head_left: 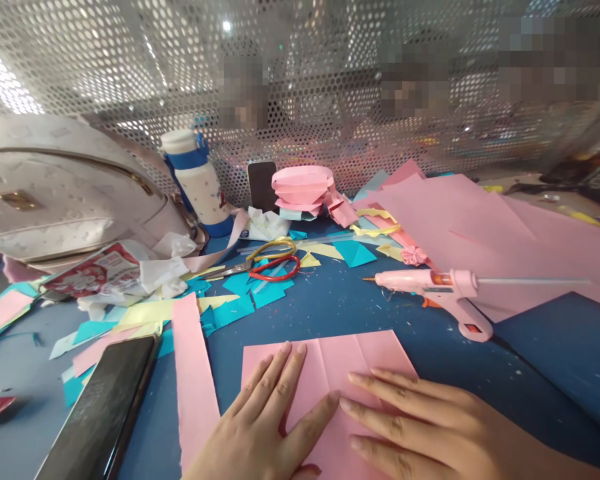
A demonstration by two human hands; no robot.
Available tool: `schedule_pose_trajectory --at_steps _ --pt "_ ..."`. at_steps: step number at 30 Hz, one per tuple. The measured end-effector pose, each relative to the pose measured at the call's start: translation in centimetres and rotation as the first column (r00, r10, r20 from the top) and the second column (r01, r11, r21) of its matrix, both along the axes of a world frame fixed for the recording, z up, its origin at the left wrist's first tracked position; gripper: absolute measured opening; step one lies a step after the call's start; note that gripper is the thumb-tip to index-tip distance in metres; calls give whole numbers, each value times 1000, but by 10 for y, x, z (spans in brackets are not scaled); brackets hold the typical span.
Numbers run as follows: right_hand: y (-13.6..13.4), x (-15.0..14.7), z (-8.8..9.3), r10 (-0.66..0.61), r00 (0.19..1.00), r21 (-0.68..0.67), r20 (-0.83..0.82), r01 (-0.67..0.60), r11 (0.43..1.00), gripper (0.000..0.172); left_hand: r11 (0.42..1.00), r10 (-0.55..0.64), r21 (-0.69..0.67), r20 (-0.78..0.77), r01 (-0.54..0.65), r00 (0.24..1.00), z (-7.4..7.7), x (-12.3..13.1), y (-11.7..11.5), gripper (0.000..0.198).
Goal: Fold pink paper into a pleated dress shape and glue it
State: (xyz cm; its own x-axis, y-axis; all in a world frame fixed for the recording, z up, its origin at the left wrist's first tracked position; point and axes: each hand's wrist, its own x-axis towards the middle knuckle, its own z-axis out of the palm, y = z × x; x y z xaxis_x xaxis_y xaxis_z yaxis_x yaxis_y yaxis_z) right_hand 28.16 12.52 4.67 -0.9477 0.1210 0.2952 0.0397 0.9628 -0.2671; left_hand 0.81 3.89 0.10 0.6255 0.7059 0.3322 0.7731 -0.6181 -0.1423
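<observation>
A creased pink paper sheet [340, 360] lies on the blue table [330, 300] right in front of me. My left hand [265, 427] rests flat on its left half, fingers stretched out and pointing away from me. My right hand [420, 420] lies flat on its right half, fingers extended toward the left, their tips near my left thumb. Neither hand grips anything; both press on the paper.
A pink glue gun [440, 290] lies just beyond the sheet. Scissors [265, 263], paper scraps, a pink strip [193, 373], a dark phone [103, 407], a white bag [60, 187], a bottle [197, 180] and large pink sheets [470, 227] surround it. A perforated metal screen [330, 80] stands behind.
</observation>
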Motion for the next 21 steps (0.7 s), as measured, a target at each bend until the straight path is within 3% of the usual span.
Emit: schedule_pose_trajectory --at_steps 4,13,16,21 --pt "0 1 0 18 999 53 43 -21 998 49 1000 21 -19 8 -21 1000 -5 0 -2 76" --pt "1 -1 4 15 999 16 30 -16 1000 46 999 35 27 11 -36 999 -6 0 -4 64" --pt "0 -1 6 11 999 -13 47 -11 1000 47 996 18 82 -15 -17 1000 1 -1 -4 57" --pt "-1 2 1 5 998 -44 64 -2 999 47 984 -102 133 -101 115 990 24 2 -1 40"
